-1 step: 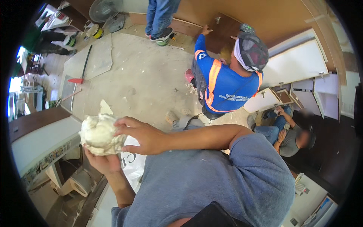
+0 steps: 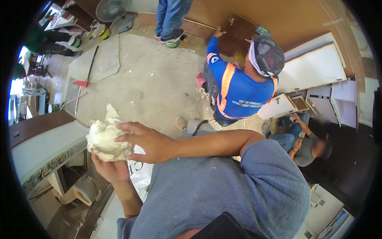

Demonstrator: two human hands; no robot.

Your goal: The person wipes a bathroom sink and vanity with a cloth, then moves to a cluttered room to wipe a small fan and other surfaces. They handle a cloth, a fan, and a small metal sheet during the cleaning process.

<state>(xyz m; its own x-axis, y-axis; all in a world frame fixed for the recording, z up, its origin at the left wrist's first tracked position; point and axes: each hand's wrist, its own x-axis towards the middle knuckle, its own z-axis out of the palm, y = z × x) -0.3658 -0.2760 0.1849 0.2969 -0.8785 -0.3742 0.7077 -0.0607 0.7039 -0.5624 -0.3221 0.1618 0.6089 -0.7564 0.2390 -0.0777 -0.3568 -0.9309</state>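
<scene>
A crumpled off-white wad (image 2: 104, 139), of cloth or plastic, is held between both of my hands at the lower left. My left hand (image 2: 110, 169) cups it from below, palm up. My right hand (image 2: 149, 142) lies over its right side, with the fingers spread across the top. My right arm, in a grey-blue sleeve (image 2: 254, 175), reaches across my body to it. A white printed sheet (image 2: 139, 175) shows just under my hands.
A person in a blue shirt with orange stripes (image 2: 238, 89) crouches ahead, holding a brown panel (image 2: 234, 38) against the wall. Another person's legs (image 2: 169, 20) stand beyond, and a third person (image 2: 306, 145) sits at the right. White cabinet panels (image 2: 310, 67), a white-topped counter (image 2: 43, 147), a fan (image 2: 111, 10), a red-headed tool (image 2: 85, 75).
</scene>
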